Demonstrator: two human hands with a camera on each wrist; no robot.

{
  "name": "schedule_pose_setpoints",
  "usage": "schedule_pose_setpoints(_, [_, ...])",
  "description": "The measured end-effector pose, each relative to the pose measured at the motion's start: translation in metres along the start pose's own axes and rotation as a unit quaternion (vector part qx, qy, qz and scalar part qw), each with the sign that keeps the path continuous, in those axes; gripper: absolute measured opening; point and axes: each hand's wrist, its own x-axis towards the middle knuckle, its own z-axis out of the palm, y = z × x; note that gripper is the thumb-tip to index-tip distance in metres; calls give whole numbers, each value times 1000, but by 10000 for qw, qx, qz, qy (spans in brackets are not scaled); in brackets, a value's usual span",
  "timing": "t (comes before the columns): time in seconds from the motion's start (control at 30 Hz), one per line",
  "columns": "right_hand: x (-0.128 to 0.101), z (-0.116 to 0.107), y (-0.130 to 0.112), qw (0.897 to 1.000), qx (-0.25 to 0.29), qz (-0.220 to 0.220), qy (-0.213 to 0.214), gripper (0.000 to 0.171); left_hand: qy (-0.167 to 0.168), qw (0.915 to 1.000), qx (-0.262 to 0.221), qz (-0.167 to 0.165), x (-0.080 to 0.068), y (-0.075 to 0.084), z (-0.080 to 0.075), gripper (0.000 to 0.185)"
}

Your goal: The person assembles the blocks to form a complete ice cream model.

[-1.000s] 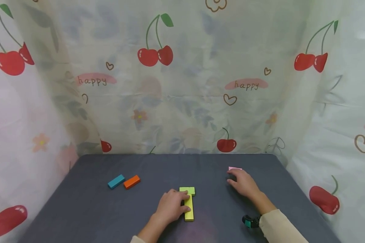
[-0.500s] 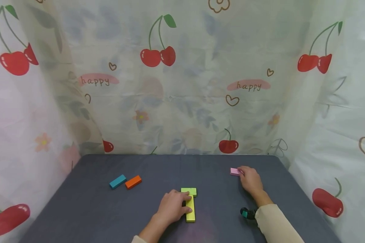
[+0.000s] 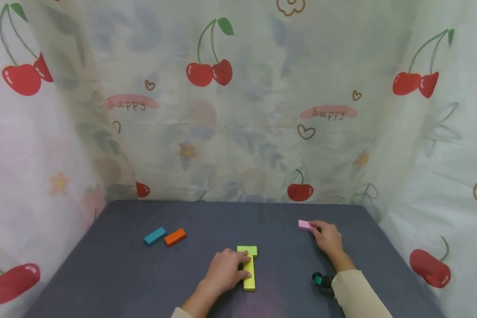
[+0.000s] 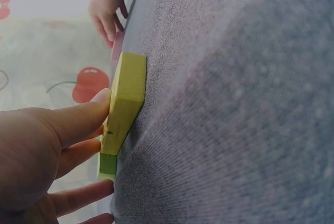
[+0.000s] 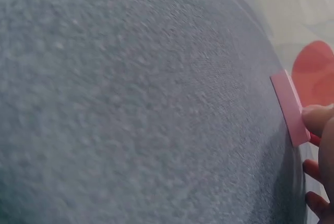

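Well off to the left of the left hand (image 3: pixel 225 270), a blue block (image 3: pixel 155 236) and an orange block (image 3: pixel 175 237) lie side by side, unmoved over the last second. The left hand itself has kept its place, fingers laid flat on the yellow block (image 3: pixel 249 274), whose far end meets the green block (image 3: pixel 247 251) in a T. To its right, the right hand (image 3: pixel 327 238) has slid back off the pink block (image 3: pixel 304 225), which now shows just left of its fingertips, touched at the near end; the work seems centred on bringing that block in. Whether it is pinched or merely pushed cannot be told: the right wrist view shows one fingertip against it, the rest cut off.
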Motion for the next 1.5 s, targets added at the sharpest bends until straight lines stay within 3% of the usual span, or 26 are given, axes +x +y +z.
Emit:
schedule_pose_setpoints(0.4, [-5, 15, -23, 9978, 61, -649, -138, 33, 119, 9999, 11, 9, 0, 0, -2, 41])
schedule_pose_setpoints(1.03, [-17, 54, -78, 9955, 481, -800, -159, 26, -190, 9995, -135, -233, 5, 3, 3, 42])
schedule_pose_setpoints(1.5, [-30, 68, -111, 9875, 753, -1375, -161, 23, -247, 9992, -160, -269, 6, 1, 2, 42])
